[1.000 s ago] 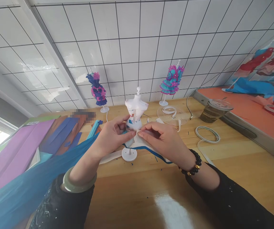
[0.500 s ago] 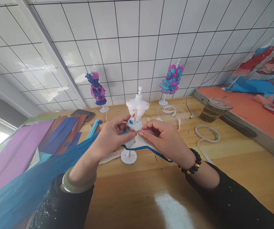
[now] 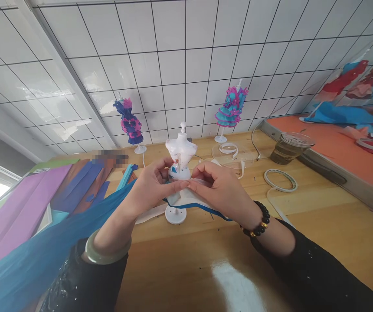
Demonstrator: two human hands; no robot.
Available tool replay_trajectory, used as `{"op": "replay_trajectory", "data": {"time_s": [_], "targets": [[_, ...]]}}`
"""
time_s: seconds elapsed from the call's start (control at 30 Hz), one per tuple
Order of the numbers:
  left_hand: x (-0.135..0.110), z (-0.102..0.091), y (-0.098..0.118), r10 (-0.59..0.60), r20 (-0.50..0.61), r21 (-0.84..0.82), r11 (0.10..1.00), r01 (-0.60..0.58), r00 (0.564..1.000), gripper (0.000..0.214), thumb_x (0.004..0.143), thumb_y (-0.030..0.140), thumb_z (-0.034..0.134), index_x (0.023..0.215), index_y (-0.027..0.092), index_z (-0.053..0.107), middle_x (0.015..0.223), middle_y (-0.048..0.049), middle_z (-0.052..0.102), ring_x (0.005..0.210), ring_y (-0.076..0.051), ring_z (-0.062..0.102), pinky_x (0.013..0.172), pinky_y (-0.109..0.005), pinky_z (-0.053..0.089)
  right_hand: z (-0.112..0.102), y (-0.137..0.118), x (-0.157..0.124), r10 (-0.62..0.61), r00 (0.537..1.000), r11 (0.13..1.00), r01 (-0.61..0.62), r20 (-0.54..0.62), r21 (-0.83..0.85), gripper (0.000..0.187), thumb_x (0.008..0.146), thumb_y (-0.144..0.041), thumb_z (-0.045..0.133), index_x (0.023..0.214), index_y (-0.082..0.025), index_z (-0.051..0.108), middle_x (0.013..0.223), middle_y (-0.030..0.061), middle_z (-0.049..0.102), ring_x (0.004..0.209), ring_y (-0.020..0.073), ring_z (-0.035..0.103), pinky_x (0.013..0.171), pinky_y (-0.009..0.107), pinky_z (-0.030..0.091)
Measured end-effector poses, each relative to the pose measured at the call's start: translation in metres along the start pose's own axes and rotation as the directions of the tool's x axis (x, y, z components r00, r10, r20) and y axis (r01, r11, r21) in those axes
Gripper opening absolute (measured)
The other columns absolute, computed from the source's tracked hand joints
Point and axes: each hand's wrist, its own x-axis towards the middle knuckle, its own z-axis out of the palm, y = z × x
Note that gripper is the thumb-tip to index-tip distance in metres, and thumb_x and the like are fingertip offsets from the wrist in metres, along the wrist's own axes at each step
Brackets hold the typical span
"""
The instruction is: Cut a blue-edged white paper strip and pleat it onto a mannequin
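A small white dress form [image 3: 180, 151] with coloured marks on its waist stands on a round white base [image 3: 175, 216] between my hands. My left hand [image 3: 150, 187] is closed by the form's hip, its thumb laid across the front. My right hand [image 3: 224, 190] pinches from the other side, and the two thumb tips meet. Both hold a white strip with a blue edge [image 3: 191, 199] against the front of the lower torso. Its upper part is partly hidden by my fingers. Blue crepe paper [image 3: 72, 229] runs from beside my left hand to the lower left.
Two dressed mini forms, one navy and pink [image 3: 130, 123], one turquoise and pink [image 3: 231, 108], stand by the tiled wall. A tape roll [image 3: 280, 190] and a cup of dark liquid [image 3: 290, 147] are at right. Coloured paper sheets [image 3: 40, 186] lie at left.
The dress form's upper part has shifted slightly left and down. My thumbs have come together at its front, still holding the strip. The whole view has shifted a little.
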Motion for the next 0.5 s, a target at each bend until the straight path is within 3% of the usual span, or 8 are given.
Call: {"op": "replay_trajectory", "data": {"time_s": [0.2, 0.33, 0.5], "targets": [[0.0006, -0.0024, -0.0009, -0.012, -0.006, 0.042, 0.999, 0.012, 1.000, 0.040, 0.069, 0.026, 0.073, 0.105, 0.018, 0.056, 0.091, -0.0038, 0.063, 0.079, -0.016, 0.059, 0.067, -0.028, 0.049, -0.0062, 0.0021, 0.0020, -0.027, 0.998, 0.999, 0.026, 0.055, 0.027, 0.013, 0.080, -0.032, 0.060, 0.084, -0.021, 0.058, 0.078, 0.0000, 0.063, 0.068, 0.0132, 0.055, 0.059, 0.026, 0.044], [-0.0003, -0.0023, -0.0005, -0.011, -0.040, 0.089, 0.996, 0.015, 0.999, 0.043, 0.071, 0.028, 0.071, 0.109, 0.018, 0.055, 0.094, -0.0046, 0.063, 0.077, -0.016, 0.060, 0.066, -0.027, 0.049, -0.0090, 0.0030, 0.0029, -0.038, 0.999, 0.999, 0.038, 0.029, 0.011, 0.014, 0.077, -0.029, 0.063, 0.087, -0.021, 0.059, 0.081, 0.0005, 0.064, 0.072, 0.0139, 0.057, 0.063, 0.027, 0.045], [-0.0012, -0.0012, 0.0017, -0.014, -0.029, 0.160, 0.987, 0.019, 0.999, 0.042, 0.072, 0.027, 0.070, 0.110, 0.018, 0.053, 0.097, -0.0055, 0.061, 0.078, -0.016, 0.059, 0.067, -0.028, 0.049, -0.0096, 0.0036, 0.0035, -0.043, 0.996, 0.998, 0.047, 0.075, -0.052, 0.010, 0.078, -0.028, 0.062, 0.085, -0.021, 0.063, 0.076, -0.0008, 0.064, 0.066, 0.0128, 0.054, 0.059, 0.026, 0.042]]}}
